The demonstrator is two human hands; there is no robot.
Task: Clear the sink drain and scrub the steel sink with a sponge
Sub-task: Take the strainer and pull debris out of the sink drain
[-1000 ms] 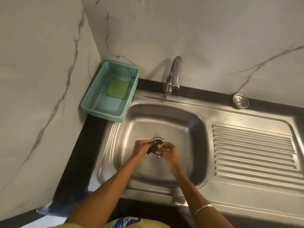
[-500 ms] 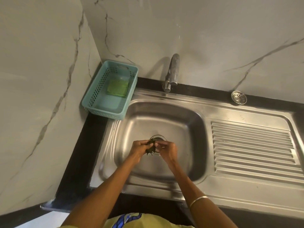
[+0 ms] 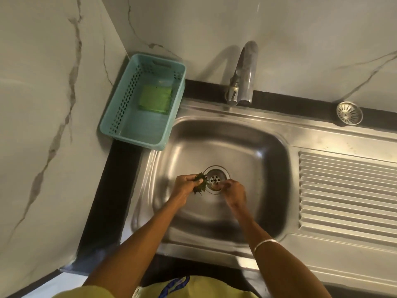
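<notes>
Both hands are down in the steel sink (image 3: 225, 145), at the basin floor. The left hand (image 3: 187, 184) is curled around a clump of dark green leafy debris (image 3: 200, 182), which sticks out between the fingers on the side toward the drain (image 3: 216, 179). The debris sits just left of the drain rim, touching or nearly so; I cannot tell which. The drain's perforated centre is exposed.

The right hand (image 3: 234, 191) is at the drain's lower right edge, fingers bent with the tips at the rim. They are blurred, so I cannot tell whether they pinch anything. A thin bangle (image 3: 265, 244) circles the right forearm.

A green sponge (image 3: 155, 98) lies flat in the far half of a teal perforated basket (image 3: 111, 123). The basket stands on the black desk (image 3: 107, 190) in the wall corner, left of the basin. The tap (image 3: 243, 74) rises behind the basin. A round metal strainer (image 3: 349, 112) rests on the ledge, far right, well apart from the hands. The ribbed drainboard (image 3: 348, 190) lies right of the basin.
</notes>
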